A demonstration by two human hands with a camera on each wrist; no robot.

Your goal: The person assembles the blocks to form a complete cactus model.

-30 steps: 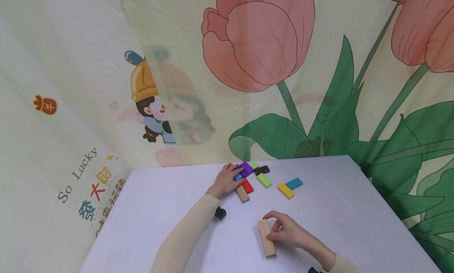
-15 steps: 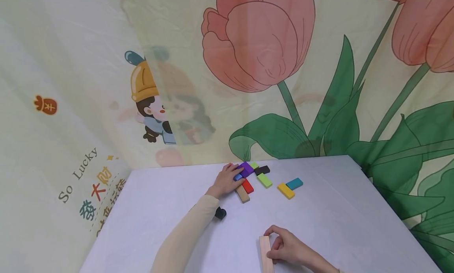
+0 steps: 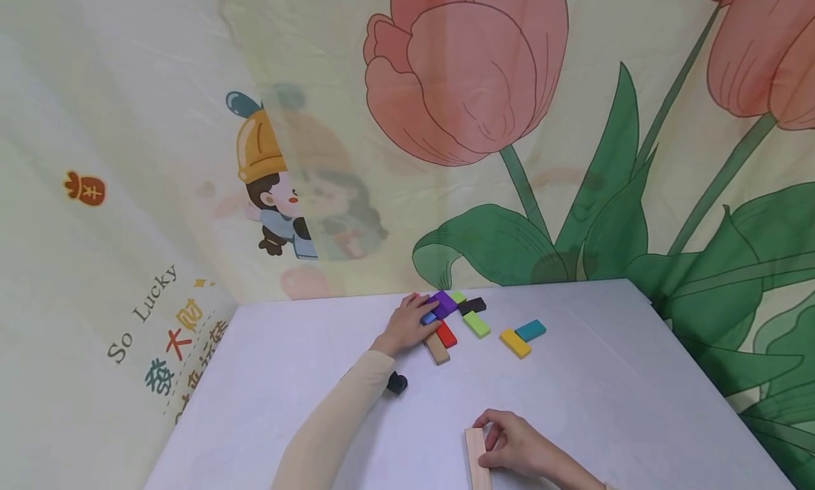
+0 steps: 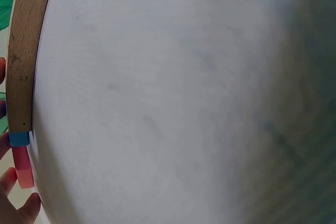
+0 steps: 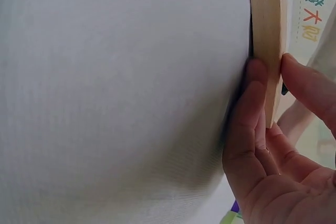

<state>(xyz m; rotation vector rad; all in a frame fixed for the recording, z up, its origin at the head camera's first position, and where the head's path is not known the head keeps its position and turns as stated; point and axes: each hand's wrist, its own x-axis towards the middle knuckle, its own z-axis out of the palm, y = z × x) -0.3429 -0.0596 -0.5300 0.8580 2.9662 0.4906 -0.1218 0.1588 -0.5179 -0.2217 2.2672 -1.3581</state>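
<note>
My right hand (image 3: 514, 444) pinches a plain wooden block (image 3: 476, 456) low in the head view, where its near end runs out of frame. In the right wrist view, thumb and fingers hold the block (image 5: 266, 30) along its sides. At the back of the table my left hand (image 3: 407, 325) rests on a cluster of blocks, fingers spread and fairly straight. By its fingertips are a purple block (image 3: 443, 304) and a blue block (image 3: 429, 319). A red block (image 3: 447, 334) and another plain wooden block (image 3: 436, 349) lie just right of that hand.
Right of the cluster lie a lime-green block (image 3: 476, 324), a black block (image 3: 472, 306), a yellow block (image 3: 515, 343) and a teal block (image 3: 530, 330). A small black object (image 3: 397, 383) shows at the left wrist. A printed cloth (image 3: 318, 193) hangs behind the white table (image 3: 605, 391).
My right hand has drawn the wooden block toward the near side, so its lower end has left the head view. The left hand has stayed in place on the cluster.
</note>
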